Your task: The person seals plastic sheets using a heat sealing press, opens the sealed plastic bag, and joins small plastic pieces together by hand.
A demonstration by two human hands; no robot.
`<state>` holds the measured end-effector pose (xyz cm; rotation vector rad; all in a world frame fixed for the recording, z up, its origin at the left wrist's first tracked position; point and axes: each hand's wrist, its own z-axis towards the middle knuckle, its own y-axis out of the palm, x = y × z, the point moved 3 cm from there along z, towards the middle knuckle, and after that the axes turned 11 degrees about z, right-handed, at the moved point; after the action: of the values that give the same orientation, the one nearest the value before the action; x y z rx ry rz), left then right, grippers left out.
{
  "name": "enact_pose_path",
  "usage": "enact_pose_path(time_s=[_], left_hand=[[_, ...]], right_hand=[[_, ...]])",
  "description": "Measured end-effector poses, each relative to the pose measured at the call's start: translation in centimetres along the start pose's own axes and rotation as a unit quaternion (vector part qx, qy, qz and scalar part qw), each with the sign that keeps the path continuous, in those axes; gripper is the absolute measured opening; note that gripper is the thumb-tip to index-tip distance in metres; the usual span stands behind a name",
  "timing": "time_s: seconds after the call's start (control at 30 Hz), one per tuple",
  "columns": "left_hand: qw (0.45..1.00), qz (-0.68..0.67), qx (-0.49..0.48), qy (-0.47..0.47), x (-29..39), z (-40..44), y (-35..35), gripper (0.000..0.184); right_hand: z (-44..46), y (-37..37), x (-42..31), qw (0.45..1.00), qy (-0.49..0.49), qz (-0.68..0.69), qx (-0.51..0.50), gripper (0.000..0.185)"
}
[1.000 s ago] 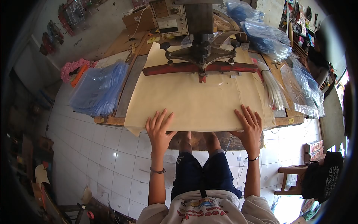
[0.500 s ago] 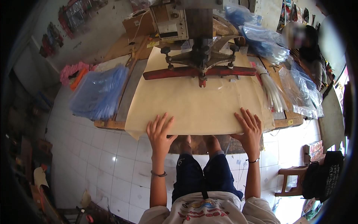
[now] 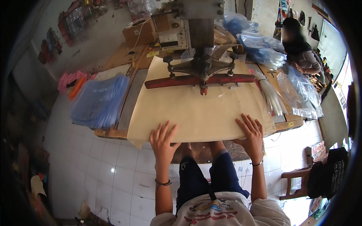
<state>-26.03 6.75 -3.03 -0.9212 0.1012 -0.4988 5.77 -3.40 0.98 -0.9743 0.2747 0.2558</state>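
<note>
A large tan sheet point(image 3: 188, 116) covers the middle of the worktable and reaches its front edge. Near the sheet's front left corner lies my left hand point(image 3: 163, 138), palm down with fingers spread. My right hand point(image 3: 250, 132) rests the same way by the front right part, fingers apart on the sheet. Both thumbs are at the front edge; whether they go under it I cannot tell. Over the far part of the sheet stands a pressing machine with a long red bar point(image 3: 200, 80), carried by a dark metal bracket point(image 3: 203, 67). Neither hand touches the bar.
Blue plastic sheets point(image 3: 100, 101) are stacked at the left. Pale plastic strips point(image 3: 271, 96) lie to the right, near clear plastic bags point(image 3: 299, 94) and more bags point(image 3: 260, 47) behind. A control box point(image 3: 171, 32) stands at the back. Another person point(image 3: 301, 52) is at far right.
The view has shifted slightly, so the table sits lower in the picture. My hands stay on the sheet's front edge. The other person at right shows more fully.
</note>
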Motion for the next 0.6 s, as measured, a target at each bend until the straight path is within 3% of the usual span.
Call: enact_pose_path(time_s=[0.3,0.6], left_hand=[[1.000,-0.002,0.008,0.003,-0.20,-0.77,0.70,0.071],[1.000,-0.008,-0.002,0.002,-0.01,-0.26,0.00,0.072]], right_hand=[[-0.54,0.43,0.13,1.000,-0.021,-0.009,0.012,0.075],[-0.45,0.17,0.10,1.000,-0.018,-0.012,-0.002,0.079]])
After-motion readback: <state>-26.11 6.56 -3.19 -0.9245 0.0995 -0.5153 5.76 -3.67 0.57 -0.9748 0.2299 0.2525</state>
